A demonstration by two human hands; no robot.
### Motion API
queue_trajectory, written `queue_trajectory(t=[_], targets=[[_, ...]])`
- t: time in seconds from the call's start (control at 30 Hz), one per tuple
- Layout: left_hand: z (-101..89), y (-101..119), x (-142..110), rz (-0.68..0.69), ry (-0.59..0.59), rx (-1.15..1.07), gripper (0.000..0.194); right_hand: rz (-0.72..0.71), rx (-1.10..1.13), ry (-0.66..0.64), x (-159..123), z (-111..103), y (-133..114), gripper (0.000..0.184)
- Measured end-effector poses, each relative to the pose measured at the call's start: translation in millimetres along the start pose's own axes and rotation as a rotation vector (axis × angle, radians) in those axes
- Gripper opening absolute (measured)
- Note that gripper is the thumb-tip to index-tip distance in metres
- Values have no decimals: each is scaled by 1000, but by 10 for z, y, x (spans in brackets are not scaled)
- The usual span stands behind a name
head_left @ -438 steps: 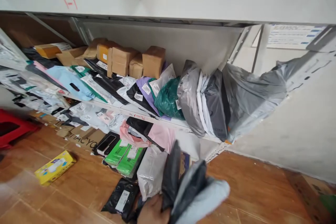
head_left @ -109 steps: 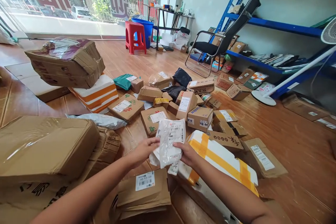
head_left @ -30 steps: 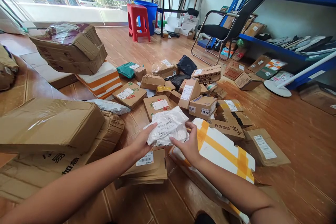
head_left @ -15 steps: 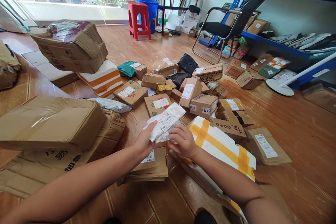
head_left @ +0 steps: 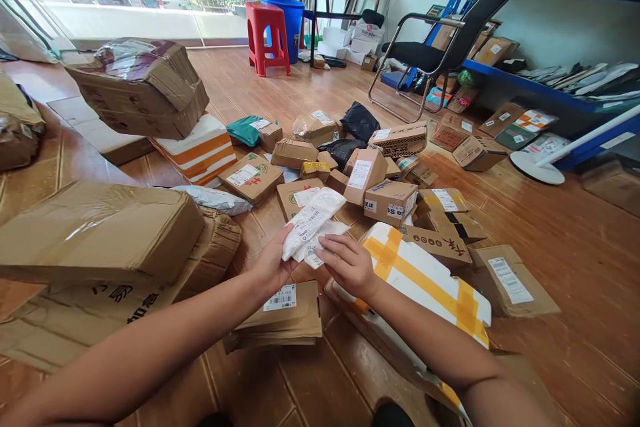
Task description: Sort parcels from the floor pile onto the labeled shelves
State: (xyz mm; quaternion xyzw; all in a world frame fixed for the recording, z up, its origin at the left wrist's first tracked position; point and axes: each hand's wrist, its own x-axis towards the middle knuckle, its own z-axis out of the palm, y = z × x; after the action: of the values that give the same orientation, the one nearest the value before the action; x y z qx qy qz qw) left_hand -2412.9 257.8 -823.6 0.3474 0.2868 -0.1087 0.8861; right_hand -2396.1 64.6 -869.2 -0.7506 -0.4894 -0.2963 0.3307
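Both my hands hold a small white plastic mailer (head_left: 313,221) with a barcode label, raised above the wooden floor. My left hand (head_left: 274,265) grips its lower left edge with fingers closed. My right hand (head_left: 347,265) pinches its lower right corner. Just below them lies a flat brown parcel (head_left: 280,315) with a white label. To the right lies a white foam box with orange tape (head_left: 425,283).
Several cardboard boxes (head_left: 390,202) and bags litter the floor ahead. Large brown cartons (head_left: 97,233) stack at the left, with a crushed one (head_left: 137,87) behind. A black chair (head_left: 435,53), red stool (head_left: 267,37), blue shelving (head_left: 550,83) and a fan base (head_left: 537,167) stand farther back.
The mailer has tilted and lifted slightly, its top end now pointing up and right. My right hand has shifted down to its lower corner. The view has barely moved.
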Motion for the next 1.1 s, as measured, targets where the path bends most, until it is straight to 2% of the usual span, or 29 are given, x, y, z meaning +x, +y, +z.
queue_trajectory(t=[0.1,0.17,0.23,0.3,0.37,0.43,0.53,0.6,0.7,0.83,0.97,1.1], targets=[[-3,32,31,51,6,-6,25,22,-8,-41,1,56,-26,44],[-9,20,35,54,18,-4,24,168,55,-20,2,111,-48,26],[-11,-13,28,47,25,-12,23,455,86,121,-6,190,-61,13],[-7,-55,19,79,28,-25,24,804,161,302,-15,282,-60,29],[-9,-98,21,167,-10,-26,34,1057,407,395,-10,354,-58,40],[-32,-138,38,256,-82,14,49,1182,797,390,17,378,-70,32],[-123,-188,93,309,-142,130,61,1282,1342,403,82,328,-121,31],[-209,-211,135,348,-152,212,56,1339,1535,418,121,282,-161,36],[-317,-235,175,404,-202,380,45,1363,1564,425,154,265,-205,46],[-358,-262,162,393,-273,471,47,1388,1516,531,159,316,-228,59],[-358,-236,157,461,-314,585,50,1369,1578,525,124,356,-219,58],[-357,-103,211,539,-350,785,42,1349,1541,526,73,369,-191,54]])
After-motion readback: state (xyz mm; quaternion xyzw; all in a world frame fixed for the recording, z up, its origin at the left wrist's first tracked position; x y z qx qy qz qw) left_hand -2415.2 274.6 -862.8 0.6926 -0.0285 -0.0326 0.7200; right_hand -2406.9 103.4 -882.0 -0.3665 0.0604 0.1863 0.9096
